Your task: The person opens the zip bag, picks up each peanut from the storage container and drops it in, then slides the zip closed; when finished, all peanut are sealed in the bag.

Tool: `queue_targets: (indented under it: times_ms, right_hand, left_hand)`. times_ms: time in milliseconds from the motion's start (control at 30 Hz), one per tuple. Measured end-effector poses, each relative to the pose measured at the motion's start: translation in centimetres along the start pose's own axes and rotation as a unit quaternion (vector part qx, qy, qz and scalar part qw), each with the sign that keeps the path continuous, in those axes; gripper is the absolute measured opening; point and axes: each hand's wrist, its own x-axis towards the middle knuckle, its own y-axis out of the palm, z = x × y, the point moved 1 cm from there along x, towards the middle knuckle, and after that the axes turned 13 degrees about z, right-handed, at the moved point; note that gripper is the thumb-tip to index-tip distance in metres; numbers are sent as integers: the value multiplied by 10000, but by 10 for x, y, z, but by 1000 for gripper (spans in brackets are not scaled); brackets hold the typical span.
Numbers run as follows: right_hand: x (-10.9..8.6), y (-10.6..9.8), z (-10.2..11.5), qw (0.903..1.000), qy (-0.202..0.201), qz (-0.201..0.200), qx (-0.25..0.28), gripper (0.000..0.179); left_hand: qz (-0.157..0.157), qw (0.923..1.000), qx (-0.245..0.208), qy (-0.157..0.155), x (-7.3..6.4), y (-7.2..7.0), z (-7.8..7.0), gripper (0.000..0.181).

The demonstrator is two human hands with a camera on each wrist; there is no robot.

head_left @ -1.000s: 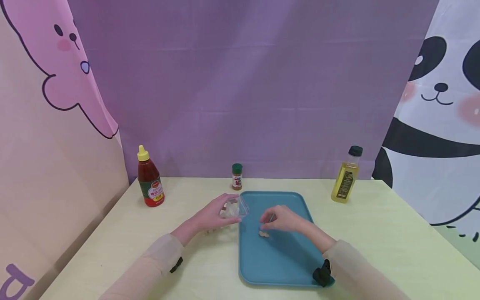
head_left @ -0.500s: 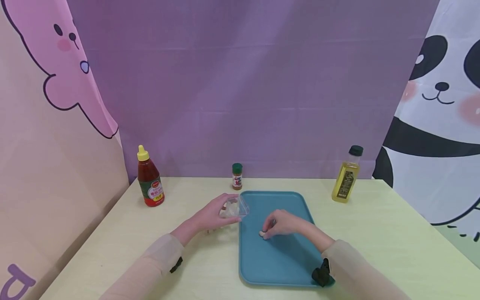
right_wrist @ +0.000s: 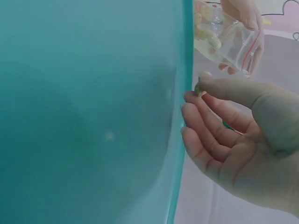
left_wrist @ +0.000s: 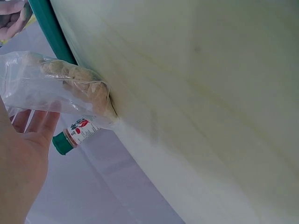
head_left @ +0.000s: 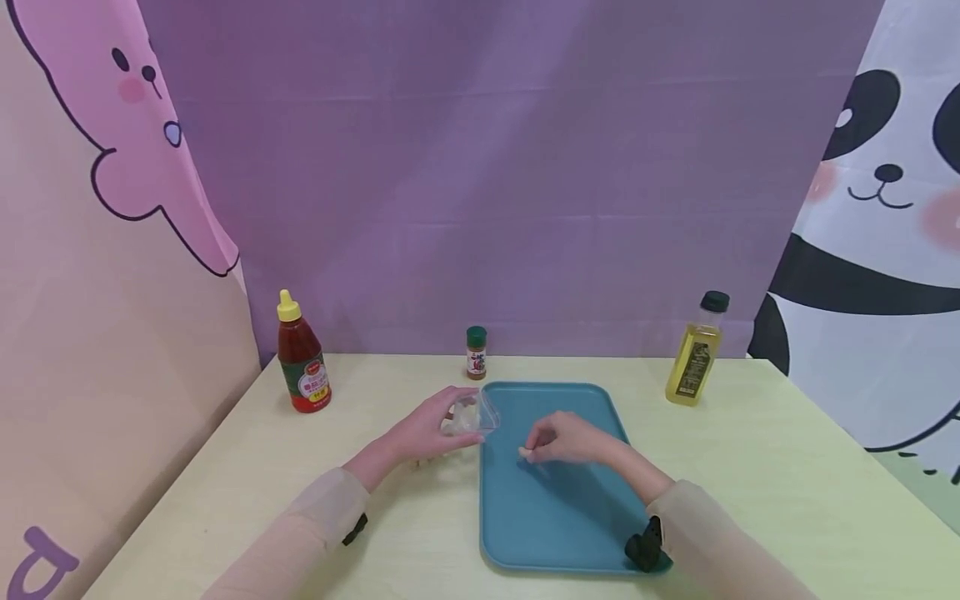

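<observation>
My left hand [head_left: 429,431] grips a clear zip bag [head_left: 474,415] over the tray's left edge, its mouth facing right. In the left wrist view, several tan peanuts [left_wrist: 84,81] lie bunched in the bag's bottom. Over the blue tray [head_left: 562,525], my right hand [head_left: 567,438] pinches one peanut [head_left: 524,452] between thumb and index finger. Only a small end of this peanut [right_wrist: 200,88] shows in the right wrist view, where the other fingers are loosely bent.
A red sauce bottle [head_left: 303,371] with a yellow cap stands at the back left. Behind the tray is a small green-capped spice jar [head_left: 476,357]. An oil bottle [head_left: 693,358] stands at the back right. A purple cloth [head_left: 495,192] hangs beyond the table.
My right hand has come down to the peanut on the tray, taken it between the fingertips and lifted it slightly. The left hand stays in place with the bag.
</observation>
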Motion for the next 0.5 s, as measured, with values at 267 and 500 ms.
queue_targets:
  times_ms: [267, 500]
  right_hand:
    - [8, -4, 7, 9981, -179, -577, 147, 20]
    - [14, -8, 18, 9953, -204, -868, 371, 18]
  left_hand:
    - [29, 10000, -35, -24, 0, 1, 3, 77]
    - [4, 9999, -52, -92, 2, 0, 5, 77]
